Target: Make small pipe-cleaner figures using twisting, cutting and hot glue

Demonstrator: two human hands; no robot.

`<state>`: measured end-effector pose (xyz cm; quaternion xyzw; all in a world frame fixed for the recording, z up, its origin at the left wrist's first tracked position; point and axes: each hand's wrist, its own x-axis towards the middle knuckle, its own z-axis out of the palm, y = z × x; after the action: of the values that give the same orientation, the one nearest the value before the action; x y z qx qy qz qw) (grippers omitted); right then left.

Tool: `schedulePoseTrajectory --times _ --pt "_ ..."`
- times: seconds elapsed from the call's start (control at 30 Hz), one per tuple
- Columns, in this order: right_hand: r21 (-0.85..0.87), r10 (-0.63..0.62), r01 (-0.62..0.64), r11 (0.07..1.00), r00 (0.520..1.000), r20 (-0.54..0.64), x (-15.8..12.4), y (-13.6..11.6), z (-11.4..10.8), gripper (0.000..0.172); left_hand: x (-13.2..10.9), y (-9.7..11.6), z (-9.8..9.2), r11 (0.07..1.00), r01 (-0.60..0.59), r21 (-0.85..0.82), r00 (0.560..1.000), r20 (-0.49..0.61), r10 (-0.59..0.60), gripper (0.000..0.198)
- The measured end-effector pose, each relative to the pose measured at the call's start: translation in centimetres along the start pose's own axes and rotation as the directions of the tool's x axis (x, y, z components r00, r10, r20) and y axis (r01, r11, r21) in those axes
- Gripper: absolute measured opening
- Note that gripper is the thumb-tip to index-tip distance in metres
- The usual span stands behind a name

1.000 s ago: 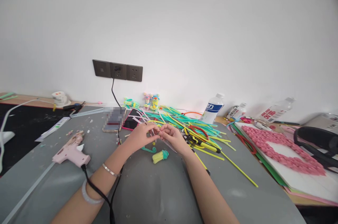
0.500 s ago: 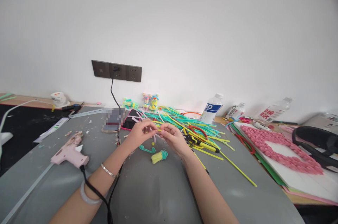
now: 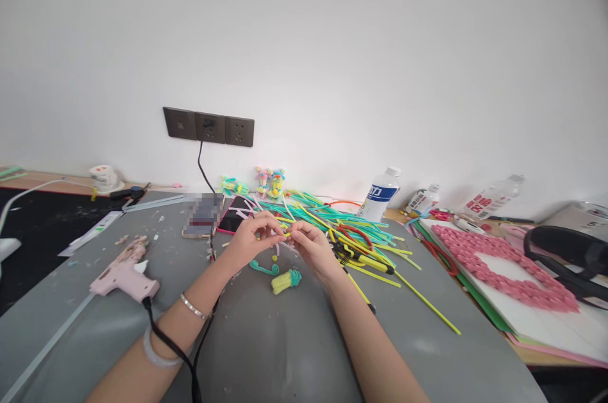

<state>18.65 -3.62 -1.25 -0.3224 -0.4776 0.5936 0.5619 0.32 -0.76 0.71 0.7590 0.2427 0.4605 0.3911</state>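
The left hand [image 3: 258, 239] and the right hand [image 3: 313, 252] meet fingertip to fingertip over the middle of the grey table [image 3: 280, 352], each with thumb and forefinger pinched together on a small yellow piece [image 3: 285, 236] between them; the piece is so small and so covered by the fingers that its exact shape cannot be made out; a silver bracelet [image 3: 194, 307] and a pale bangle [image 3: 159, 352] circle the left forearm; just below the hands a yellow bundle with a teal wrap [image 3: 285, 281] lies on its side, and near it, to the left, is a teal strip with a curled end [image 3: 264, 268], a tiny yellow ball [image 3: 274, 258] lying just above that; behind and to the right of the hands spreads a loose heap of teal, yellow and pink fuzzy stems [image 3: 327, 213], with yellow-handled pliers [image 3: 368, 258] lying close to the right wrist; past the left hand lie a pink-edged phone [image 3: 232, 219] and a second, blurred-out phone [image 3: 202, 216]; further left rests a pink glue gun [image 3: 124, 279], its black cord running down across the left forearm; along the wall stand two small fuzzy figures [image 3: 270, 182], with a green-and-yellow one [image 3: 234, 185] lying beside them; a bottle with a blue label [image 3: 380, 194] stands beyond the heap, and at the far right a pink braided ring [image 3: 508, 267] lies on white sheets.
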Motion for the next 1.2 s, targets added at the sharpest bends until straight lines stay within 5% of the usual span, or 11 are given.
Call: schedulePoseTrajectory --times 0.3,0.5,0.73,1.2 --pt "-0.001 0.015 -0.015 1.000 0.999 0.050 -0.1 0.0 0.0 0.030 -0.2 0.3 0.0 0.997 0.070 -0.042 0.991 0.118 -0.064 0.017" --pt "-0.035 -0.043 0.044 0.998 0.998 0.040 -0.1 0.1 0.0 0.028 -0.1 0.7 0.2 0.962 0.183 -0.201 0.983 0.050 -0.177 0.022" --pt "-0.126 -0.181 0.177 0.976 0.983 -0.019 -0.1 0.3 0.0 0.022 0.0 0.1 0.6 0.742 0.459 -0.489 0.875 0.103 -0.473 0.040" --pt "-0.205 -0.225 0.226 0.952 0.974 0.029 -0.1 0.1 0.2 0.024 -0.1 1.1 0.9 0.757 0.402 -0.514 0.910 0.132 -0.394 0.034"
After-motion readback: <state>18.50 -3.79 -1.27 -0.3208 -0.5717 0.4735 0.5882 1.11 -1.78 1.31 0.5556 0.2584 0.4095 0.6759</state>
